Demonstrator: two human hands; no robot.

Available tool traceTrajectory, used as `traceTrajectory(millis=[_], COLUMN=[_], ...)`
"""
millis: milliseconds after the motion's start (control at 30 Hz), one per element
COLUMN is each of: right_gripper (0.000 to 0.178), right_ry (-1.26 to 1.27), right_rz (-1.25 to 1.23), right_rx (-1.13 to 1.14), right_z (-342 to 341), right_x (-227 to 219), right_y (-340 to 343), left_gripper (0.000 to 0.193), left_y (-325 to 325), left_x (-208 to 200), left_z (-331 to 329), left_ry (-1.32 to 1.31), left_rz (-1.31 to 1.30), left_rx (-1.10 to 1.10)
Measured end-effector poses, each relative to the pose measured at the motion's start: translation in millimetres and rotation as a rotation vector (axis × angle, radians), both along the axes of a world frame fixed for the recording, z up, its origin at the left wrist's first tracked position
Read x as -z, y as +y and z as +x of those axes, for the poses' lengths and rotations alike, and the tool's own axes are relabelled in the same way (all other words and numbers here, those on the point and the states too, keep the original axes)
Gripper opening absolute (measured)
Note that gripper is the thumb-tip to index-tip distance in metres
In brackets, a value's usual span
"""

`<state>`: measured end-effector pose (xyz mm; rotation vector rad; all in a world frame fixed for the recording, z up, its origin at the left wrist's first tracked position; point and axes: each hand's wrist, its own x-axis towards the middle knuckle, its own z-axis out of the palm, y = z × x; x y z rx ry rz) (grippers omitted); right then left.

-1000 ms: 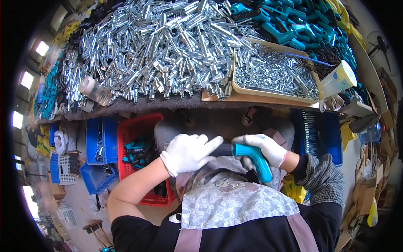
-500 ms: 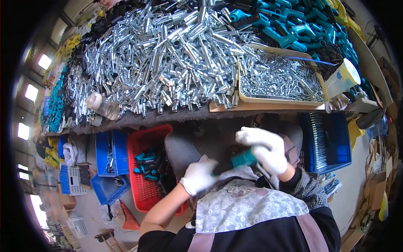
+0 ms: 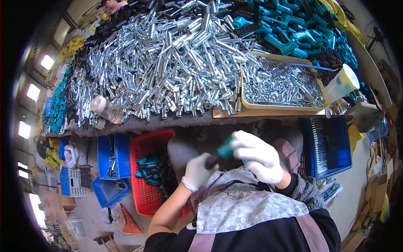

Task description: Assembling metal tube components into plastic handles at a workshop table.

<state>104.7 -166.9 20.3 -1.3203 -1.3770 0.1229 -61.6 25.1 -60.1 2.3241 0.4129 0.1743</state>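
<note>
Both my hands wear white gloves and meet above my lap, below the bench edge. My left hand [image 3: 199, 171] is closed round the black end of a teal and black tool part [image 3: 225, 149], which slants up to the right. At its teal end is my right hand [image 3: 258, 157], with fingers bent over it. A bit of teal shows under those fingers too. The part is blurred and partly covered, so its full shape is hidden. Similar teal and black pieces lie in the red basket [image 3: 140, 191] at my left.
The bench holds a heap of shiny metal tubes and fittings [image 3: 168, 67], a tray of small metal parts [image 3: 285, 104], teal gun-shaped bodies [image 3: 289, 46], a paper cup [image 3: 342, 84] and a clear bottle [image 3: 107, 110]. Blue bins [image 3: 110, 191] stand left; another blue bin [image 3: 340, 147] stands right.
The teal and black part has tilted more upright, its teal end rising to the left. My right hand has turned and shifted slightly; the left stays near the black end.
</note>
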Motion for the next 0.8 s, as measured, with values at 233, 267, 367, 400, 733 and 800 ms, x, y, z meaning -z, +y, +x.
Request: traceTrajectory(millis=[233,267,367,400,733,800], right_gripper=[0.031,0.026,0.023,0.030,0.014,0.030], right_ry=[0.278,-0.032,0.304,0.490,-0.043,-0.560], right_rz=[0.100,0.061,-0.073,-0.189,-0.516,-0.792], right_rx=[0.000,-0.056,-0.149,-0.073,0.358,0.232], right_z=[5,2,29,42,45,44], right_x=[1,-14,1,4,25,70], right_y=[-10,-3,-13,-21,-26,-28], left_gripper=[0.029,0.027,0.022,0.026,0.026,0.032], left_y=[-5,-2,-19,-16,-31,-26], left_x=[-9,-2,-11,-17,-50,-62], left_z=[13,12,-4,-3,15,26], left_ry=[-0.049,0.000,-0.029,-0.227,0.380,0.375], left_rz=[-0.143,-0.082,0.177,0.111,0.297,0.446], left_rx=[-0.154,0.020,0.432,0.405,0.493,0.681])
